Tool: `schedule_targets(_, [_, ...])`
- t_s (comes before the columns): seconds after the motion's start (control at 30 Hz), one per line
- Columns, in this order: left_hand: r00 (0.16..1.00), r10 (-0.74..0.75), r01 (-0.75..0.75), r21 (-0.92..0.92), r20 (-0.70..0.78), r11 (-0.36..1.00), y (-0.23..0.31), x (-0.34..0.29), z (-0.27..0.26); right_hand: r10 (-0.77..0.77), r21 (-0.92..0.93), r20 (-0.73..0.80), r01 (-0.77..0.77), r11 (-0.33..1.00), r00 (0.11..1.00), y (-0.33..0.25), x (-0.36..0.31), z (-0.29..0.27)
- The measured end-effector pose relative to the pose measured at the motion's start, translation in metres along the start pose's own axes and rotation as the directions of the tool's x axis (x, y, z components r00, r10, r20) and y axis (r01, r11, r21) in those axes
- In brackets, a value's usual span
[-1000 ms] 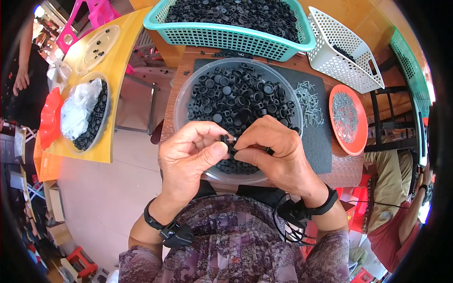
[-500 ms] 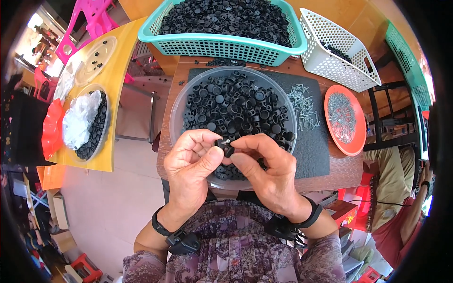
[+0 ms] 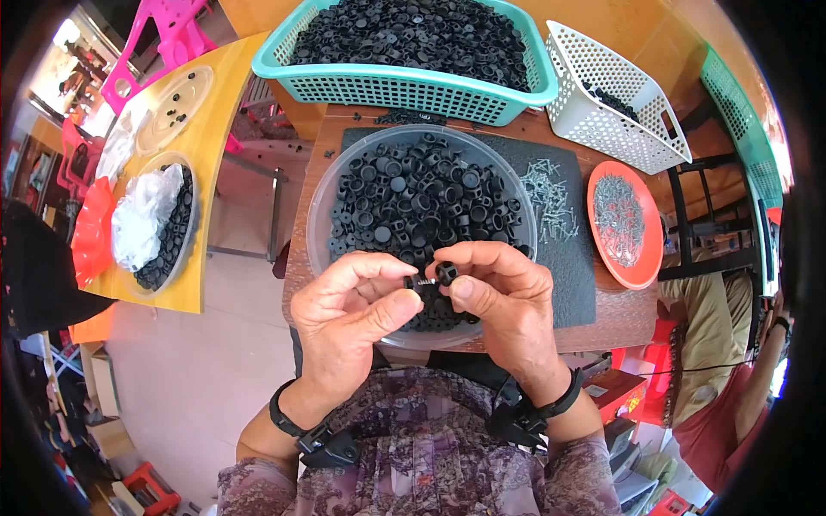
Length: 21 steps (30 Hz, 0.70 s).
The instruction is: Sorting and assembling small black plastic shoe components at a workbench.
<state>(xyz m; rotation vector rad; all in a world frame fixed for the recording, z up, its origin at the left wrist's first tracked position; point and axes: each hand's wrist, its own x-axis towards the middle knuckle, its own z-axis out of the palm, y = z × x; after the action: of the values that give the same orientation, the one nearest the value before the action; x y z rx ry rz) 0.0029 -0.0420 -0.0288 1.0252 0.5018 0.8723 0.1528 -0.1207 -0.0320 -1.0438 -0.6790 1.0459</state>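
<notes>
Above a clear round tub [image 3: 317,225] heaped with black plastic parts [image 3: 422,193], both my hands work close together. My left hand [image 3: 344,305] pinches a small black plastic piece [image 3: 409,282] between thumb and fingertips. A silver screw [image 3: 426,282] projects from that piece toward the right. In my right hand [image 3: 512,301], thumb and forefinger grip a round black plastic part [image 3: 446,273] with openings in its face. The screw's tip lies right beside this part; whether they touch I cannot tell.
Loose screws [image 3: 551,198] lie on a dark mat [image 3: 572,297]; more fill an orange dish [image 3: 651,245]. Behind the tub stand a green basket [image 3: 404,90] of black parts and a white basket [image 3: 594,129]. A yellow table [image 3: 194,275] is at left, a person [image 3: 718,344] at right.
My right hand has turned the round part so its face shows, and a small gap with the screw now shows between the two pieces. Both hands sit slightly lower.
</notes>
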Motion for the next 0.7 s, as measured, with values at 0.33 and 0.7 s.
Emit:
schedule_targets(0.33, [0.999,0.037,-0.038,0.116,0.011,0.992,0.0033,-0.0027,0.0053,0.135,0.208,0.076,-0.148,0.967,0.988,0.0015,0.0027,-0.0041])
schedule_targets(0.7, [0.994,0.103,-0.082,0.337,-0.045,0.938,0.0005,-0.0018,0.0074,0.102,0.136,0.032,-0.105,0.985,0.994,0.0037,0.0014,-0.0003])
